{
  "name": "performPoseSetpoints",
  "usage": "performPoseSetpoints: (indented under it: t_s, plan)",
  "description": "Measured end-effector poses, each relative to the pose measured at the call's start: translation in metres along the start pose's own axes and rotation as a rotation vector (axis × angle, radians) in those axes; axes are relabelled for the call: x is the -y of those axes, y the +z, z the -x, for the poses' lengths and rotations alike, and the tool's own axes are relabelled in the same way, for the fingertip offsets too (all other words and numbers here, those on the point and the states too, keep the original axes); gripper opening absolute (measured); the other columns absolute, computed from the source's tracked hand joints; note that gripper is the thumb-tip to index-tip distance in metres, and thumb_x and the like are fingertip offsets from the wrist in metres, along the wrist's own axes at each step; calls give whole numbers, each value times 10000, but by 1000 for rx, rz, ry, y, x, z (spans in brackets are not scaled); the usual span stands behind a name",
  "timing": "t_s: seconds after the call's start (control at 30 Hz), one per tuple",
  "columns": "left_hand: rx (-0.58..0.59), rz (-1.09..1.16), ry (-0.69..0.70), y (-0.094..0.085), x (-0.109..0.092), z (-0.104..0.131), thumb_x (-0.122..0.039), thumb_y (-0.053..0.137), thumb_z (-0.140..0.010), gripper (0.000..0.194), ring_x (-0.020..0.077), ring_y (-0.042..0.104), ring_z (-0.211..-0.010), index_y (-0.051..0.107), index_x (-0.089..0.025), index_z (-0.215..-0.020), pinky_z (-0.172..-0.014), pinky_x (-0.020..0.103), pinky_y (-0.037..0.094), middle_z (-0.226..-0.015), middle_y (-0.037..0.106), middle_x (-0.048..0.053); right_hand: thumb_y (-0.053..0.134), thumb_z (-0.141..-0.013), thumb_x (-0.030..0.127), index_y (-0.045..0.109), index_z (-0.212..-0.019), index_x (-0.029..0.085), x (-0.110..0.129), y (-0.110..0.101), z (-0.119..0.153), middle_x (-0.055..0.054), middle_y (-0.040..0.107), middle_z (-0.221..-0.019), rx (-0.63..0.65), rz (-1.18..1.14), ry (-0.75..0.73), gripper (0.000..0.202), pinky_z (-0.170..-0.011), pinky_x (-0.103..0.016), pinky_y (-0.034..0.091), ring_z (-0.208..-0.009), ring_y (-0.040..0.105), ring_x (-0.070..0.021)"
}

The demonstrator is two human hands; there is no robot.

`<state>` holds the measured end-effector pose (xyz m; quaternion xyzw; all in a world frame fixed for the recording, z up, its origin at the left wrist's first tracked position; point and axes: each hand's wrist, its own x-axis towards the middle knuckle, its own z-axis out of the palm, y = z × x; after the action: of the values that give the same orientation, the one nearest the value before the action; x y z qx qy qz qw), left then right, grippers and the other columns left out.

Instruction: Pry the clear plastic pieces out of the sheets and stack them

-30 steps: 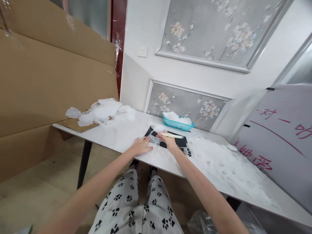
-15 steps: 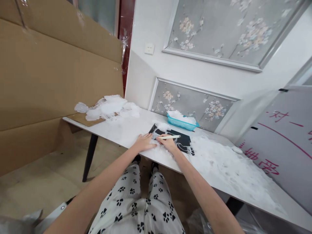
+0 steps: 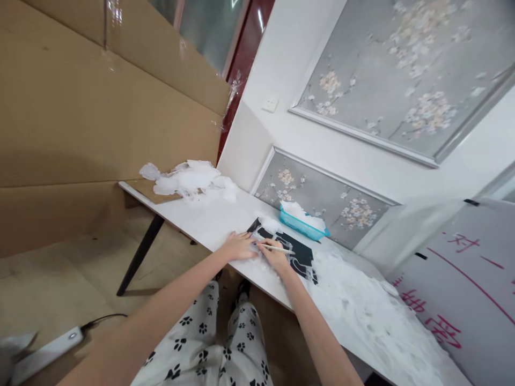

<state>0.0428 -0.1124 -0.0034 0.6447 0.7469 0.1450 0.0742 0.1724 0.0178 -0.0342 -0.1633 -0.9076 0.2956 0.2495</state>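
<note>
A black sheet with pale curved lines and white patches lies on the white table. My left hand rests flat at the sheet's left edge, its fingers spread. Pinched in my right hand is a thin, pale stick-like tool, held low over the sheet's left part. The tool's tip is too small to make out between the two hands. Behind the sheet stands a blue basket filled with white material.
White flat pieces are heaped on a brown board at the table's left end. More white material covers the right side. Cardboard rises at the left, and a whiteboard with red writing stands at the right.
The view has tilted, so the table now slopes more steeply down to the right. Both hands stay at the sheet, and the tool's rear end points lower than before.
</note>
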Motion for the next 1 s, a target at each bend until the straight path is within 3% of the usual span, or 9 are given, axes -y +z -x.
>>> performPoseSetpoints:
  t_s: [0.27, 0.6, 1.0]
  plan:
    - [-3, -2, -3, 2, 1, 0, -442, 513, -861, 545, 308, 303, -1307, 390, -200, -1334, -1062, 584, 187, -1437, 321, 107, 512, -892, 332, 581, -1012, 134, -6, -28, 8, -43, 607, -957, 94, 102, -21, 241, -699, -301, 517, -791, 594, -126]
    - [4, 8, 10, 2, 4, -1, -499, 482, -860, 631, 314, 272, -1326, 294, -218, -1393, -1072, 587, 156, -1468, 268, 112, 505, -896, 330, 582, -1014, 135, 13, 3, 0, -49, 608, -976, -25, 263, -67, 240, -750, -334, 509, -835, 595, -137]
    - [-24, 43, 23, 2, 4, 1, -465, 502, -860, 594, 309, 289, -1316, 336, -208, -1369, -1068, 579, 176, -1456, 288, 113, 505, -896, 327, 605, -934, 141, 27, -1, 16, -41, 622, -939, -111, 430, -13, 215, -786, -346, 494, -861, 593, -142]
